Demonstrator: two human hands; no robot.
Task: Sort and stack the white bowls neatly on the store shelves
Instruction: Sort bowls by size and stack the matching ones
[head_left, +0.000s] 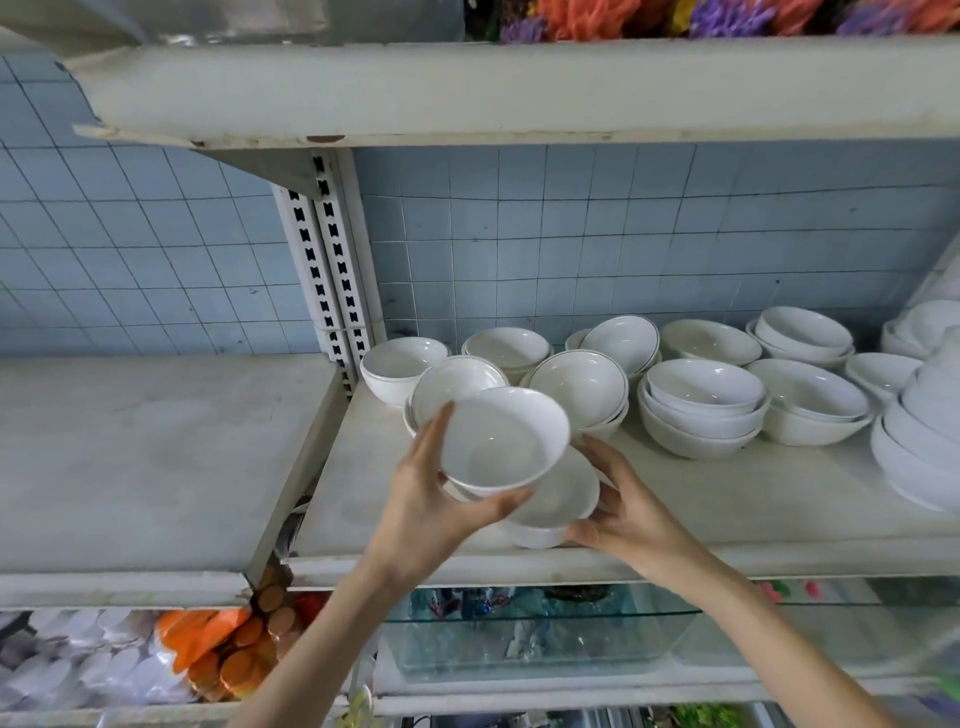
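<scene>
— Since the shelf (727, 499) carries everything, start there: why is its back so crowded?

— Because the white bowls (810, 389) look only half sorted to me. Along the back edge, against the tiled wall (571, 234), they sit in loose groups. There is a nested stack of three (704, 410) near the middle and wider ones toward the right end. Nearer the back left corner, some leaning bowls (576, 387) are propped crookedly on others. The front strip is bare, so that is where I work.

— And the little pile at the front edge?

— That is my small stack (561, 493), two bowls as far as I can tell, right at the front edge and left of the middle. My right hand (623, 504) curls round its side. I'd say that is to steady it, since it sits so close to the lip.

— And the one up in the air?

— The tilted bowl (501, 441) is in my left hand (431, 499), thumb on the near rim and fingers along the left rim. It is tipped mouth toward me so that, I judge, it can settle into the stack below. It overlaps that stack, but I cannot tell whether they touch.

— So your hands are apart?

— Yes, each is clamped on its own bowl, one close on either side of the pile.
</scene>
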